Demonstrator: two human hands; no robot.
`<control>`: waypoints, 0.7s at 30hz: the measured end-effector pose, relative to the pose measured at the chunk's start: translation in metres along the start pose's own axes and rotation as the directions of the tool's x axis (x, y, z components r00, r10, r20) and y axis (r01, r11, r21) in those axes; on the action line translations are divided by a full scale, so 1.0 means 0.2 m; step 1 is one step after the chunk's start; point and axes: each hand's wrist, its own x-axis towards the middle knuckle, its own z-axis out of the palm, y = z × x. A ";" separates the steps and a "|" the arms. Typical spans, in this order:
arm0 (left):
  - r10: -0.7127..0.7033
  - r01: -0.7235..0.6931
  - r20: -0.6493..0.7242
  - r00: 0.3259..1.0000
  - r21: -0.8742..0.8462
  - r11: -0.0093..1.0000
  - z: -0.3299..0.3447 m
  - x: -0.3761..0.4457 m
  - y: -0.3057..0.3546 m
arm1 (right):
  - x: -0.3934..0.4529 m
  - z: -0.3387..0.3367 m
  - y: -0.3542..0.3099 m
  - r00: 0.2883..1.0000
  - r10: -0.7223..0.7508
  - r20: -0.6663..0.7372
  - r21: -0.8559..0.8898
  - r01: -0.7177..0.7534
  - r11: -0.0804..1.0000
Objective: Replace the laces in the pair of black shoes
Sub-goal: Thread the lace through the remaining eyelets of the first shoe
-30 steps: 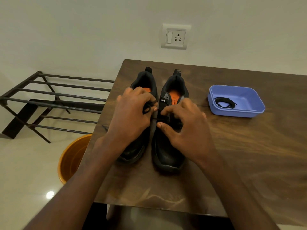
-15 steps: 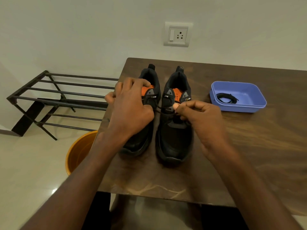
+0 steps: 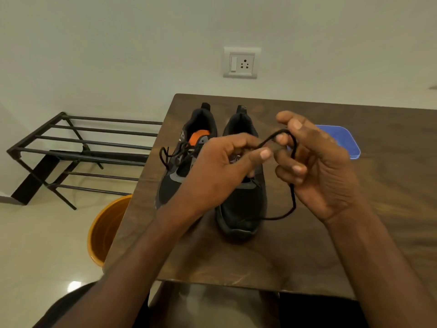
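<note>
Two black shoes stand side by side on the wooden table (image 3: 354,233), toes toward me. The left shoe (image 3: 175,183) has an orange insole and loose black laces spilling over its left side. The right shoe (image 3: 243,209) is partly hidden behind my hands. A black lace (image 3: 293,197) runs from my left hand (image 3: 220,171) across to my right hand (image 3: 316,166), then hangs down and curls onto the right shoe's toe. Both hands are raised above the shoes and pinch this lace.
A blue plastic tray (image 3: 347,143) sits on the table behind my right hand, its contents hidden. An orange bucket (image 3: 106,230) stands on the floor by the table's left edge. A black metal shoe rack (image 3: 78,150) is further left. A wall socket (image 3: 241,63) is above the table.
Both hands have lifted off the shoes and pulled a black lace up and toward me. The lace now hangs free between them.
</note>
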 end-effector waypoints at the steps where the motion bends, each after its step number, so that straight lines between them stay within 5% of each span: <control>1: -0.006 0.008 -0.030 1.000 0.075 0.997 -0.01 0.00 -0.02 | 0.01 -0.03 0.00 0.998 -0.019 -0.056 -0.015 0.018 1.000; 4: -0.092 0.128 -0.106 0.990 0.405 0.905 -0.10 -0.02 -0.10 | 0.05 -0.14 -0.01 0.956 -0.049 -0.289 -0.075 0.028 0.997; 6: -0.145 0.125 -0.019 0.989 0.621 0.774 -0.13 -0.04 -0.11 | 0.05 -0.20 0.01 0.935 -0.111 -0.336 -0.338 -0.010 0.941; 9: -0.070 0.033 0.069 0.995 0.438 0.899 -0.08 -0.03 -0.06 | 0.04 -0.16 0.07 0.983 -0.082 -0.167 -0.544 -0.023 0.839; 12: -0.054 0.028 0.108 0.993 0.231 0.972 0.00 -0.02 -0.04 | 0.06 -0.07 0.11 0.997 -0.053 -0.059 -0.505 0.016 0.863; 15: -0.096 0.093 -0.006 0.995 0.316 0.944 -0.05 -0.03 -0.08 | 0.08 -0.11 0.11 0.979 -0.089 -0.183 -0.504 -0.015 0.864; 19: -0.063 0.127 -0.126 0.990 0.605 0.786 -0.13 -0.04 -0.09 | 0.08 -0.23 0.12 0.935 -0.141 -0.325 -0.553 -0.067 0.830; 21: -0.029 0.057 -0.065 0.997 0.476 0.878 -0.09 -0.03 -0.06 | 0.09 -0.20 0.14 0.966 -0.095 -0.239 -0.571 -0.061 0.819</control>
